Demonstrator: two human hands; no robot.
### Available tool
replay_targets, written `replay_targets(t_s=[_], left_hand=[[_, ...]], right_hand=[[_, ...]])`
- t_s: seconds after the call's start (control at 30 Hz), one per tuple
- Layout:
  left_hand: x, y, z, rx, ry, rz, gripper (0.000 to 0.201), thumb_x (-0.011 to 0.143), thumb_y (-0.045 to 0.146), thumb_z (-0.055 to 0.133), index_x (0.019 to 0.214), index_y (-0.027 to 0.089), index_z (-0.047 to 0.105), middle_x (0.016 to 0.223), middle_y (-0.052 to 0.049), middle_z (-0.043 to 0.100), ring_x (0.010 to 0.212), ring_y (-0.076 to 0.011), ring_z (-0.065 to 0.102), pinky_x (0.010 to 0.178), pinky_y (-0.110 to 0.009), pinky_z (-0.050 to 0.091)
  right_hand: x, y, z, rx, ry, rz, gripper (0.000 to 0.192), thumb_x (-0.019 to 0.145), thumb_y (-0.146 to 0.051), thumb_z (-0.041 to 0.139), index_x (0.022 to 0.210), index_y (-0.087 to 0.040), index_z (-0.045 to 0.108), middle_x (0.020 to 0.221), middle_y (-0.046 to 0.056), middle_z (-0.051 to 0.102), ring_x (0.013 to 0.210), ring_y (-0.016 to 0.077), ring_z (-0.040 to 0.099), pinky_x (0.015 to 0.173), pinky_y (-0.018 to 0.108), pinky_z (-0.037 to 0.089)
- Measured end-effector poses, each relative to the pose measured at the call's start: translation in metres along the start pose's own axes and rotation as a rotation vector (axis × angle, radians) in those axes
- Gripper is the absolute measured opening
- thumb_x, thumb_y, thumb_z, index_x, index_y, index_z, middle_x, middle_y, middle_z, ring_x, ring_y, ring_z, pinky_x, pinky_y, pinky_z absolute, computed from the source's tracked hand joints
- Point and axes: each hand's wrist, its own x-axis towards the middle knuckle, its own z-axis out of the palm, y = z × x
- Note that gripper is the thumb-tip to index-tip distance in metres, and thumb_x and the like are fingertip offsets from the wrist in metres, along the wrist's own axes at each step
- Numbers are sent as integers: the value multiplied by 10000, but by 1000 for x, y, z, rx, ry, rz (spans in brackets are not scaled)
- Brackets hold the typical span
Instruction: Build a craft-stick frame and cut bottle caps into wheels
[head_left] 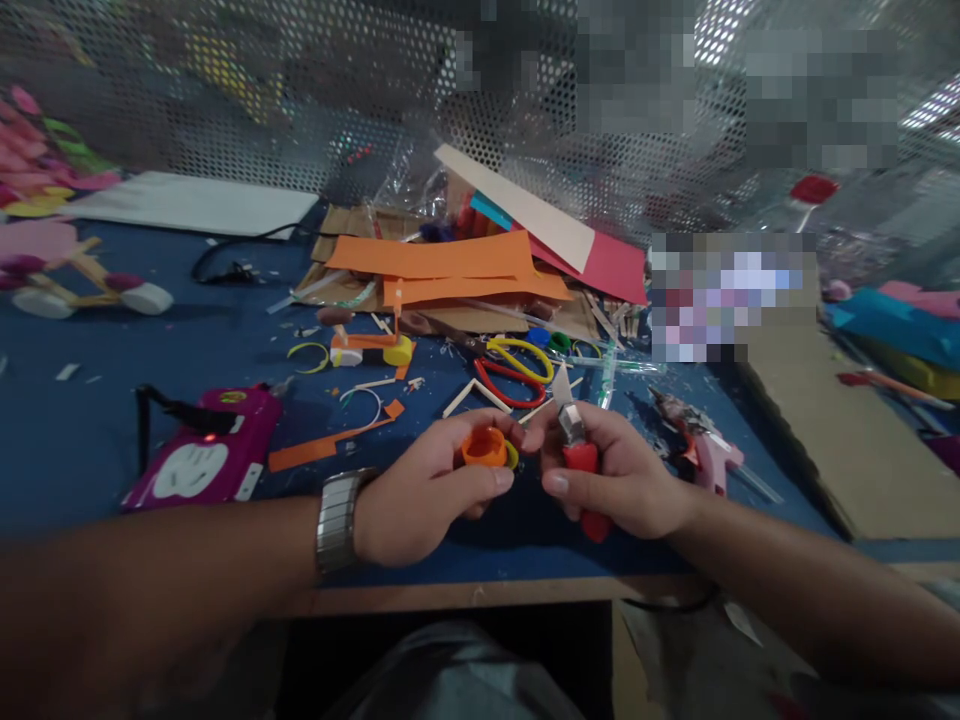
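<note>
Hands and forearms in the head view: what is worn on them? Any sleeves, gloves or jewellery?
Both forearms are bare, no sleeves or gloves showing. The left hand has a silver metal-link wristwatch at its wrist. The right hand wears nothing visible.

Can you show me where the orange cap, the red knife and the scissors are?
orange cap (484,447): head view, on its top rim.
red knife (581,457): head view, on its red handle.
scissors (517,372): head view, on the handle loops.

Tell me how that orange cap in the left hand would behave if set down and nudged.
The orange cap looks small, hollow and round, so probably light and stiff. On its edge it might roll; flat, it would likely slide on the blue table. The left hand pinches it easily.
</note>
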Motion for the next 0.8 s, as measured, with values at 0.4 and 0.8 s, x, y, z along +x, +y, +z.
replay_targets(t_s=[0.4, 0.8], left_hand=[[-3, -2, 1, -140, -301, -139, 320, 993, 346, 708, 1066, 244, 414, 681, 139, 379, 502, -49, 260, 465, -140, 253], [0, -5, 3, -79, -261, -89, 495, 1036, 679, 654, 1004, 211, 496, 702, 98, 443, 492, -62, 362, 415, -166, 289]], right_hand=[[6, -7, 5, -176, -41, -64, 262, 917, -350, 924, 964, -166, 743, 667, -50, 634, 498, 73, 550, 459, 178, 428], [3, -5, 5, -121, 47, -67, 260, 870, -224, 962, 962, -175, 723, 697, -62, 653, 512, 60, 579, 475, 147, 444]])
